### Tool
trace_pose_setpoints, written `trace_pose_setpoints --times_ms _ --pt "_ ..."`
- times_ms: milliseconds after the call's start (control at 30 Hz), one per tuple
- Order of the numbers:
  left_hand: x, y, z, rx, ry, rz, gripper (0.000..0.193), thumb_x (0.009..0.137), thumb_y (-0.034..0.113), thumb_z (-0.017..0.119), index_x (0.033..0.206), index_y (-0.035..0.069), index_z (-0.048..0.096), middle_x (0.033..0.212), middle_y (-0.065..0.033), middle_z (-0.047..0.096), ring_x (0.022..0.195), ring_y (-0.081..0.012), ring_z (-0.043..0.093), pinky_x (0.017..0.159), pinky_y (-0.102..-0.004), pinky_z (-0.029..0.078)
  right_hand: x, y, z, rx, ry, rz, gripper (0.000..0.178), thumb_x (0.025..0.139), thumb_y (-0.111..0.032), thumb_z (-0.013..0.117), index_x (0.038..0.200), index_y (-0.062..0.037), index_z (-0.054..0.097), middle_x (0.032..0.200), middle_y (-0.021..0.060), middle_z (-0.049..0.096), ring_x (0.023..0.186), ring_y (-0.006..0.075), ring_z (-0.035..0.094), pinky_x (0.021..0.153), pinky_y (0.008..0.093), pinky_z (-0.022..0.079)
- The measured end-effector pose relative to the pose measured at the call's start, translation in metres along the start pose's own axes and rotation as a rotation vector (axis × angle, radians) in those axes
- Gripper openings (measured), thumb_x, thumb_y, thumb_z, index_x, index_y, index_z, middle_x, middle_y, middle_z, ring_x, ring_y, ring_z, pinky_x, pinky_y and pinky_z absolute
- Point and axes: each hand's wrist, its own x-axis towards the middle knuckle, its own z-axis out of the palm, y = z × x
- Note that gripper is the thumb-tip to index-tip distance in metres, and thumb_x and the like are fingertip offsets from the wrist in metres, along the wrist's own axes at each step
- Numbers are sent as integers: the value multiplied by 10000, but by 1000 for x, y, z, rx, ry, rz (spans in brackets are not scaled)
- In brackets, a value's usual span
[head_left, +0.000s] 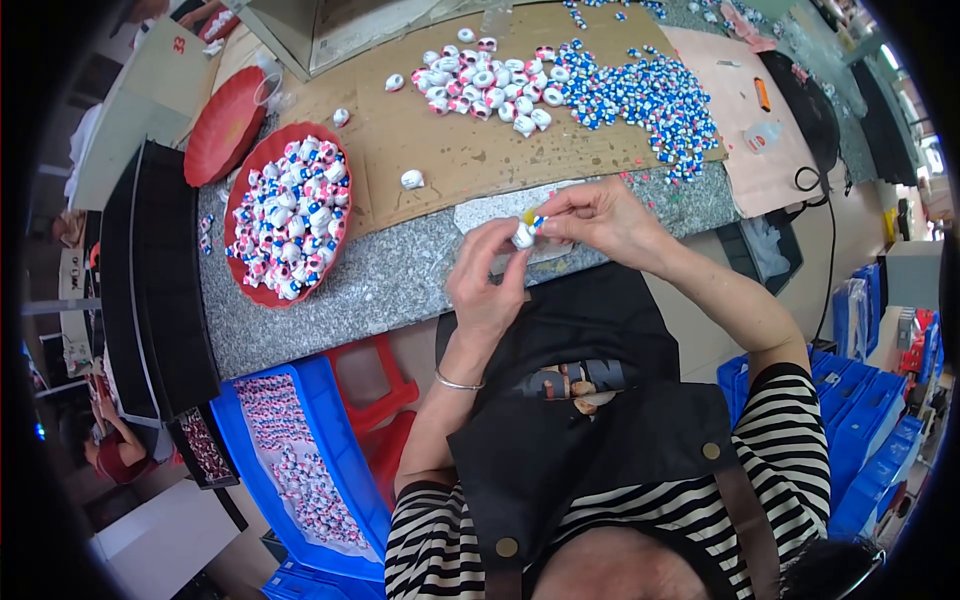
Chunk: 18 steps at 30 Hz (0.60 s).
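My left hand (487, 278) pinches a small white figurine piece (522, 238) between thumb and fingers, over the near edge of the stone worktop. Against that piece my right hand (605, 222) holds a tiny blue-and-white piece (539, 223) in a fingertip pinch. A yellowish spot shows just behind the fingers, too small to name. Beneath both hands lies a pale speckled slab (480, 212). Farther back, a heap of white-and-pink figurine pieces (490, 85) sits on brown cardboard, beside a wide spread of tiny blue-and-white pieces (640, 95).
At left stands a red bowl (343, 215) full of figurines in white, pink and blue, with another red dish (225, 125) behind it. An orange cutter (762, 95) lies on the right. Below the worktop are a blue crate (370, 500) of figurines and a red stool (380, 375).
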Motion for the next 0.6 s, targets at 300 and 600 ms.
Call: trace_pose_setpoints --times_ms 300,600 --pt "22 21 -24 -582 -455 -337 292 906 -39 550 1194 -50 601 974 -84 644 839 -130 640 746 -238 528 -16 -16 -11 -530 -95 -659 176 798 -33 695 974 -37 700 766 89 649 706 212 645 614 316 485" --pt "21 17 -36 -512 -439 -521 248 929 36 552 1156 -25 629 953 -72 647 831 -119 625 772 -253 529 -7 2 -3 -417 -75 -483 127 832 -109 686 933 -33 692 797 98 657 723 268 646 636 343 500"
